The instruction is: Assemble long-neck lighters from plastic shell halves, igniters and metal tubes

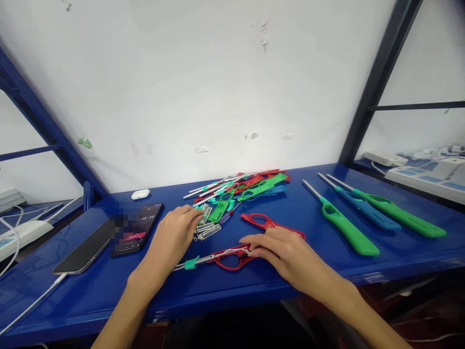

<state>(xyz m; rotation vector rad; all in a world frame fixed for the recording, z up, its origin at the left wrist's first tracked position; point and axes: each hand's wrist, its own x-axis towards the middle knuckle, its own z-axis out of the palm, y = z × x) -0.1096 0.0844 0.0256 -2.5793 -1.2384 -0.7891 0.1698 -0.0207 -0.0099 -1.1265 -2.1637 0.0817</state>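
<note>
My left hand [175, 236] rests on the blue shelf [90, 300], its fingertips pinching small silver metal parts [204, 228] beside the pile. My right hand [281, 249] lies flat over a red lighter half-shell with a metal tube and teal collar [218, 258], fingers pressing its rear end. A second red shell half [267, 223] lies just beyond that hand. A pile of red, green and blue lighter shells and metal tubes [241, 186] sits at the back by the wall.
Three assembled long lighters, green [345, 228], blue [366, 209] and green [399, 215], lie at the right. Two phones [136, 228] and a white earbud case [140, 194] sit at the left, with a white cable [32, 305]. Power strips [425, 177] lie on the neighbouring shelf.
</note>
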